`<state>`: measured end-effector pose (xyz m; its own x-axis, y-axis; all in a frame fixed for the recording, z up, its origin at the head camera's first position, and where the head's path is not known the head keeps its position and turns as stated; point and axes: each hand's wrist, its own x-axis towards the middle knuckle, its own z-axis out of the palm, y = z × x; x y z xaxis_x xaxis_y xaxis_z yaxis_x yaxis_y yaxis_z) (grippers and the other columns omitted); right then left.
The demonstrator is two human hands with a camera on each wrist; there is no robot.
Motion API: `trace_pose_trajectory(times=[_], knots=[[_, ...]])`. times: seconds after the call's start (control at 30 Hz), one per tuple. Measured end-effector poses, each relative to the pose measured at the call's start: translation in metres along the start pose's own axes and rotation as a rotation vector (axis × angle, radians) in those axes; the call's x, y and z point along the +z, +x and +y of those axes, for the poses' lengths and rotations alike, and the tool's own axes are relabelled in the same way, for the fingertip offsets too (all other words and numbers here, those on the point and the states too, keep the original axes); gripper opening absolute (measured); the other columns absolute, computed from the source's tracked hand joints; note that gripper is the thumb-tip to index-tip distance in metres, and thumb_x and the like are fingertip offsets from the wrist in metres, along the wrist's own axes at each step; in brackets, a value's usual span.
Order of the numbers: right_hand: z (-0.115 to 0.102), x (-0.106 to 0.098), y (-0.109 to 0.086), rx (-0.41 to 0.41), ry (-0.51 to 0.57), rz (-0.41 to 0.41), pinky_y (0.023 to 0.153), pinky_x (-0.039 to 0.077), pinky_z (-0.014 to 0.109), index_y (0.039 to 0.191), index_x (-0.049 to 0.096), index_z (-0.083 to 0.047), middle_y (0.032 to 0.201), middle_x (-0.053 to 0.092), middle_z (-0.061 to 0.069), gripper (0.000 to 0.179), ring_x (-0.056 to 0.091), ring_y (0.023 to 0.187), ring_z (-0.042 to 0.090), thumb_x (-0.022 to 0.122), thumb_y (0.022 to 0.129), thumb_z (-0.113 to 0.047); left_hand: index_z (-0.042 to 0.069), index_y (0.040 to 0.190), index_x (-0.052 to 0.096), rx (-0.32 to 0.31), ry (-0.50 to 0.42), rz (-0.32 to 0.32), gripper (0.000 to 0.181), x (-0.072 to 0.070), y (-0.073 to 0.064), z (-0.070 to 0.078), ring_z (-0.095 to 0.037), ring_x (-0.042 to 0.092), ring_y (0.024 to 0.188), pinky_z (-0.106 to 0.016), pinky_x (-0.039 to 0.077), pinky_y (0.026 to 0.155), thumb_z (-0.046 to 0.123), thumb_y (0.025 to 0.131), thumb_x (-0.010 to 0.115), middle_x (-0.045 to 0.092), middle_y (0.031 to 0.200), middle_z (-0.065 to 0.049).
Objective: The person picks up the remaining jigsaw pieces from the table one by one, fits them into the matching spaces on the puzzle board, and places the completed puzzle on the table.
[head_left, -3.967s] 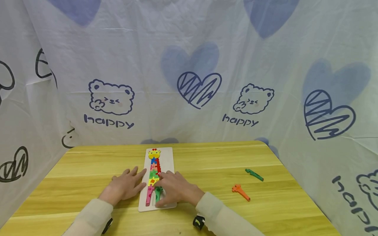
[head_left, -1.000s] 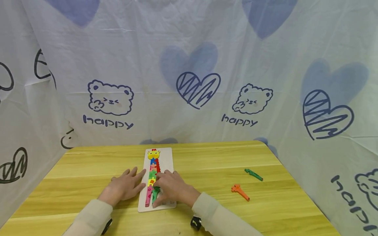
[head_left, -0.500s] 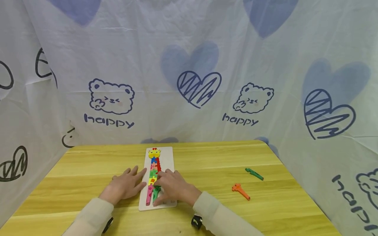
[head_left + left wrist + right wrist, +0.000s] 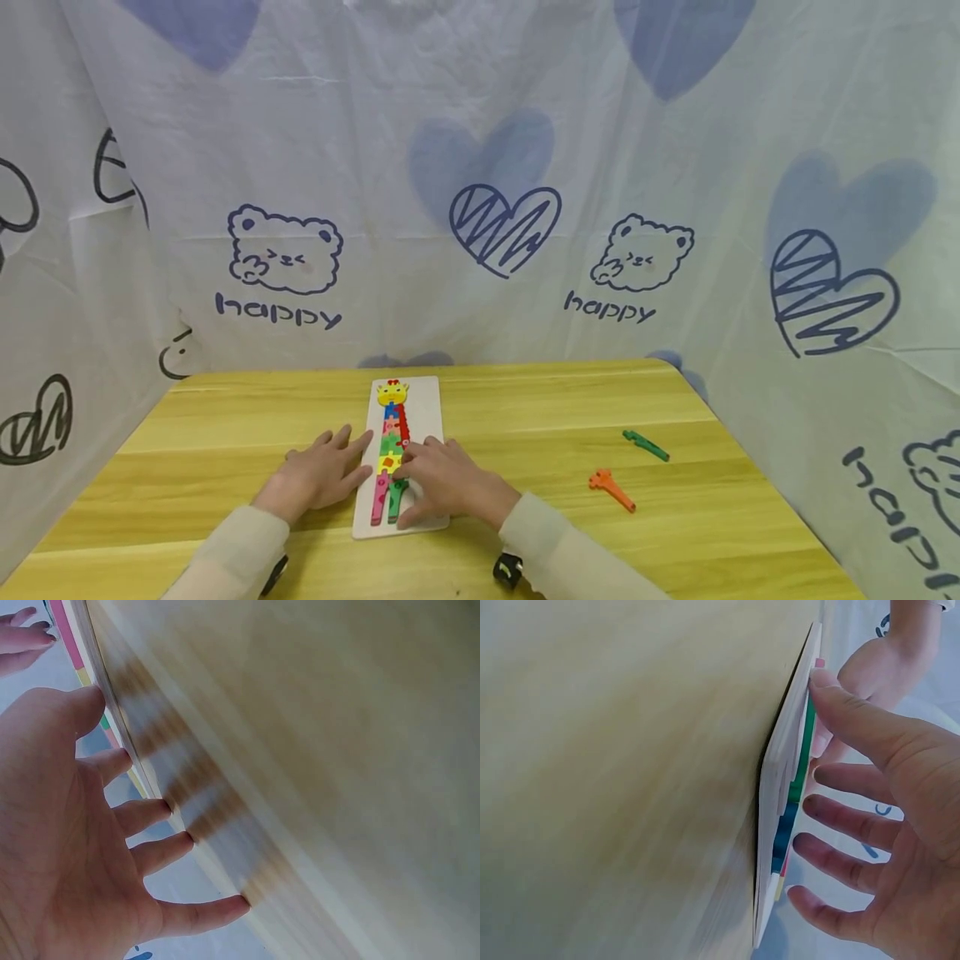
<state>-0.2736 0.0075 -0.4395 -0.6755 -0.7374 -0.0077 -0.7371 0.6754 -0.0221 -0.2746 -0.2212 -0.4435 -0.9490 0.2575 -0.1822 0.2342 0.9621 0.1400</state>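
A white puzzle board (image 4: 423,408) carries a giraffe made of colourful pieces, its yellow head (image 4: 392,392) at the far end. Its near end has a pink leg piece (image 4: 380,500) and, beside it, a green leg piece (image 4: 395,502). My left hand (image 4: 318,475) rests on the table with fingers spread, fingertips along the board's left edge (image 4: 112,712). My right hand (image 4: 442,482) lies over the right part of the board, index fingertip at the green leg's top and thumb by its lower end. In the right wrist view its fingers (image 4: 847,821) are loosely extended.
To the right on the wooden table (image 4: 525,425) lie an orange leg-shaped piece (image 4: 612,489) and a dark green piece (image 4: 646,445). White cloth (image 4: 390,250) with printed hearts and bears hangs behind and at both sides.
The green leg piece, slanted under my right hand a second ago, now lies straighter alongside the pink leg. My right thumb has shifted slightly right, off it. My left hand stays put.
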Motion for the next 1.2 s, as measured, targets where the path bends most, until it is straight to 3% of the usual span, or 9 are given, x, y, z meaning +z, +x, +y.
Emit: trace_pose_trajectory(times=[0.17, 0.57, 1.2], knots=[[0.004, -0.001, -0.007, -0.012, 0.015, -0.005, 0.082, 0.044, 0.023, 0.135, 0.069, -0.031, 0.134, 0.066, -0.006, 0.064, 0.055, 0.106, 0.012, 0.079, 0.081, -0.064, 0.015, 0.161, 0.037, 0.001, -0.008, 0.001, 0.066, 0.000, -0.001, 0.000, -0.060, 0.034, 0.145, -0.089, 0.033, 0.098, 0.051, 0.106, 0.048, 0.032, 0.164, -0.029], [0.027, -0.011, -0.034, -0.062, 0.037, 0.028, 0.089, 0.050, 0.026, 0.134, 0.070, -0.028, 0.135, 0.066, -0.004, 0.056, 0.058, 0.110, 0.014, 0.079, 0.086, -0.055, 0.016, 0.161, 0.036, -0.009, 0.004, 0.009, 0.066, -0.001, 0.001, 0.002, -0.058, 0.034, 0.147, -0.088, 0.033, 0.101, 0.051, 0.106, 0.048, 0.032, 0.165, -0.027], [0.063, -0.020, -0.063, -0.012, 0.053, 0.071, 0.087, 0.050, 0.033, 0.131, 0.072, -0.018, 0.135, 0.067, 0.003, 0.053, 0.060, 0.116, 0.022, 0.083, 0.085, -0.044, 0.018, 0.162, 0.035, -0.032, -0.004, -0.007, 0.068, 0.003, 0.001, -0.002, -0.057, 0.033, 0.148, -0.087, 0.032, 0.102, 0.052, 0.105, 0.050, 0.031, 0.166, -0.025]])
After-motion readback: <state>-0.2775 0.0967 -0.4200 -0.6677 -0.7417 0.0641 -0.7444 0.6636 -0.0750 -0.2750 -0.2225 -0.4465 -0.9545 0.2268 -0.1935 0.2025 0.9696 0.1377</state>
